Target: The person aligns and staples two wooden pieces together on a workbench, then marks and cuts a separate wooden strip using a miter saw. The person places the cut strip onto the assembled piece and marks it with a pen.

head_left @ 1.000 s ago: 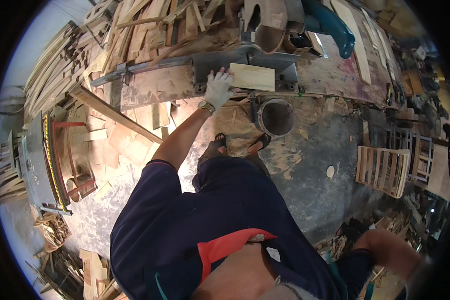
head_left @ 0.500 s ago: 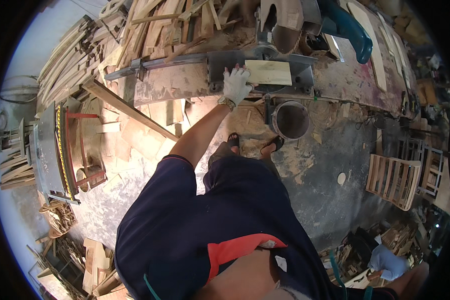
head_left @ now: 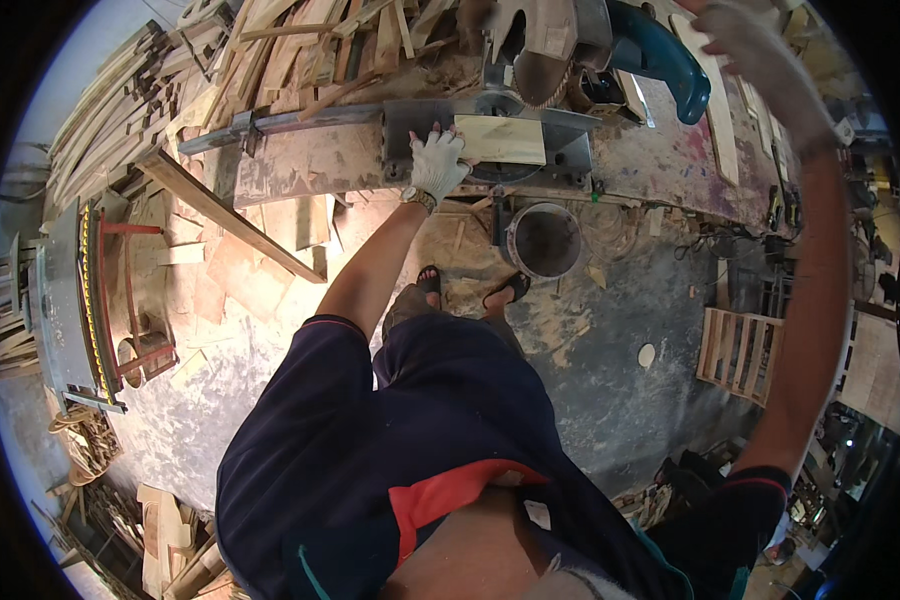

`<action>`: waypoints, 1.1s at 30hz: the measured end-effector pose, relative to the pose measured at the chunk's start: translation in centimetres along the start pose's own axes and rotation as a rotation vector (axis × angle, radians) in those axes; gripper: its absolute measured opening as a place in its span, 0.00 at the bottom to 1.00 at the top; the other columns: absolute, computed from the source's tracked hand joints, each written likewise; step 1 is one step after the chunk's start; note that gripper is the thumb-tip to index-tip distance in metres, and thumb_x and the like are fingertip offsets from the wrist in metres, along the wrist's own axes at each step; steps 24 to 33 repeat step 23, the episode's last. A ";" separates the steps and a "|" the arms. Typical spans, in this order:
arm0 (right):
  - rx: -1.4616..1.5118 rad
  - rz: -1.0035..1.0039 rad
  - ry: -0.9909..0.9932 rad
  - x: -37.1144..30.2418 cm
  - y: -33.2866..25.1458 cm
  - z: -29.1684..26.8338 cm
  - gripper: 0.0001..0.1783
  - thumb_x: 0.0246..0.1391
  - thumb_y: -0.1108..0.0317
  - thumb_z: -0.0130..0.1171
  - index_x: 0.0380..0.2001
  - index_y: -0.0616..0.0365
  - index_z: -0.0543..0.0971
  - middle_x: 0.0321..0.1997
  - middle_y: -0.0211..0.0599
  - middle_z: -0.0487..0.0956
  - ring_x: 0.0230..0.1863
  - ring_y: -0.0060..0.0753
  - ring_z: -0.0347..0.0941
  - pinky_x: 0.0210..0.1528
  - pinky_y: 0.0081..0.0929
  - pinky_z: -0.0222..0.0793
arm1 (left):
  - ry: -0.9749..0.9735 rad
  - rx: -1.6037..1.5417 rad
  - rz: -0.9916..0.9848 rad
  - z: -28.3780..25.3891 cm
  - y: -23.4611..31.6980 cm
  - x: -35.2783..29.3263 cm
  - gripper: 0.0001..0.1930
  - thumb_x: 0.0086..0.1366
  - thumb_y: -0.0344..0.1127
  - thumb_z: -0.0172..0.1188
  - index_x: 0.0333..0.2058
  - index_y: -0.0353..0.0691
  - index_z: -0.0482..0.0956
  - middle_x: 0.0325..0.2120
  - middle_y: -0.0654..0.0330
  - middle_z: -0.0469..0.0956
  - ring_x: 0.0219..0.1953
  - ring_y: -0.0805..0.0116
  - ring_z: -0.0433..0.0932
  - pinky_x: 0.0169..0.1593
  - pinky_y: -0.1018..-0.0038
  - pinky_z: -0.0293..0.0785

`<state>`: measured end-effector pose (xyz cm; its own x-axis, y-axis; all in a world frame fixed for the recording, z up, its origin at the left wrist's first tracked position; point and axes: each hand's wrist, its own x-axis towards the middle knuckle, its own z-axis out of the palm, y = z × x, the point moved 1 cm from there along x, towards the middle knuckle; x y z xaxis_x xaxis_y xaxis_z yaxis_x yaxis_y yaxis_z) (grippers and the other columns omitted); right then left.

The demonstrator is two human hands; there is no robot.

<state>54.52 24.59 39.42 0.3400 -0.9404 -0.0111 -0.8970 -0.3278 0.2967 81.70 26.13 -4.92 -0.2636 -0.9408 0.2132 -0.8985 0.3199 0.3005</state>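
My left hand (head_left: 438,165), in a white glove with bare fingertips, lies with spread fingers on the metal base (head_left: 403,150) of a mitre saw. Its thumb side is against the left end of a short pale wooden board (head_left: 500,138), which rests flat on that base. Just beyond the board is the round saw blade (head_left: 543,78), raised under its guard, with the teal saw handle (head_left: 660,65) to the right. My right hand (head_left: 755,50) is high at the upper right, above the bench and smeared by motion; its fingers are unclear.
Piled wooden strips (head_left: 320,50) cover the bench's far left. A long plank (head_left: 230,215) leans down to the floor. A round bucket (head_left: 543,240) stands below the bench's front edge. At left is a grey-topped machine (head_left: 65,300); a slatted wooden piece (head_left: 740,352) stands right.
My right arm has swung from the lower right up to the upper right, over the bench. My left hand remains beside the board. The whole view has shifted slightly.
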 end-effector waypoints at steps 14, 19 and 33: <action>1.221 0.608 -0.153 -5.1 -7.7 10.1 0.26 0.62 0.72 0.53 0.63 0.62 0.66 0.41 0.46 0.82 0.28 0.33 0.81 0.27 0.28 0.78 | 0.003 -0.029 0.030 0.2 -0.5 -1.0 0.23 0.64 0.54 0.64 0.52 0.47 0.78 0.61 0.63 0.76 0.67 0.57 0.69 0.67 0.27 0.52; 1.357 0.679 0.058 -9.2 -13.3 17.6 0.10 0.54 0.77 0.56 0.41 0.62 0.74 0.28 0.38 0.79 0.21 0.28 0.75 0.25 0.27 0.72 | 0.003 -0.052 0.025 0.4 -0.4 -1.4 0.24 0.68 0.55 0.59 0.56 0.48 0.76 0.62 0.61 0.75 0.70 0.54 0.66 0.68 0.25 0.48; 1.299 0.728 0.085 -10.4 -13.5 21.0 0.12 0.52 0.75 0.59 0.41 0.56 0.75 0.28 0.38 0.79 0.21 0.30 0.76 0.25 0.31 0.73 | -0.008 -0.078 0.011 0.0 -0.2 -1.5 0.26 0.68 0.54 0.59 0.59 0.48 0.74 0.64 0.61 0.73 0.71 0.54 0.64 0.69 0.26 0.47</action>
